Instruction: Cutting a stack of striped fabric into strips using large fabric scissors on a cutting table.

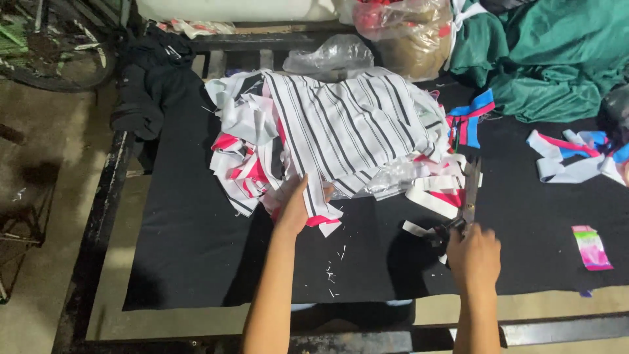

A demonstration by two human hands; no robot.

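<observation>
Head view: black cloth-covered surface (196, 249) on a dim concrete floor.
Right hand (473, 257) grips scissors (468, 196), blades pointing toward the far edge; left hand (295, 206) lies flat, open, on the striped fabric pile (347, 124).

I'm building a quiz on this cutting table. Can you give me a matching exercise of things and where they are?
Things:
1. left hand
2. right hand
3. green cloth
4. small pink packet

Places:
A. far right corner
B. on the striped fabric pile
C. near right, alone on the black table cover
D. gripping scissors

Pairs: 1-B, 2-D, 3-A, 4-C
</observation>
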